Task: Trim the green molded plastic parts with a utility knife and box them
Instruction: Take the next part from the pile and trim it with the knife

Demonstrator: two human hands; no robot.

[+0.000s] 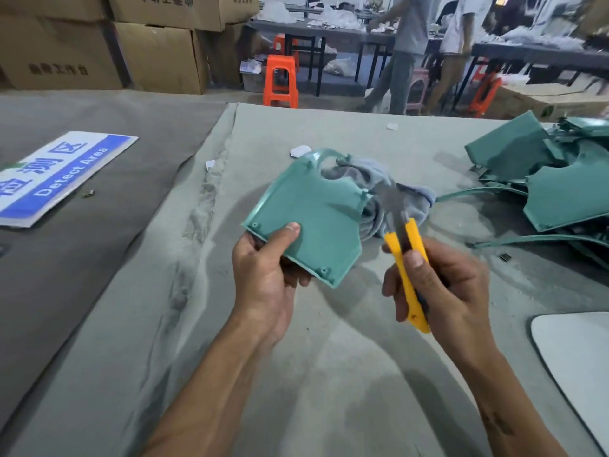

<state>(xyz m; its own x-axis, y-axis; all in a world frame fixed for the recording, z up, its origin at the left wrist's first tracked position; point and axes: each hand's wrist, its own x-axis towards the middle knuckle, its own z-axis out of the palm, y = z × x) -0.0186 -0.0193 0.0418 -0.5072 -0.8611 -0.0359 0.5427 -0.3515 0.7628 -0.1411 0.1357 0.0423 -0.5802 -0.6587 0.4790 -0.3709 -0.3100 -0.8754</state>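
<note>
The pile of green parts (557, 179) is cut off by the right edge.

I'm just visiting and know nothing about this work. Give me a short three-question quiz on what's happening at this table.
1. True or false: the left hand holds the green molded part up off the table.
2. What does the right hand grip? A) scissors B) yellow utility knife C) marker
3. Fill in: more green parts are piled at the table's far ____ side.

Key: 1 true; 2 B; 3 right.
</note>
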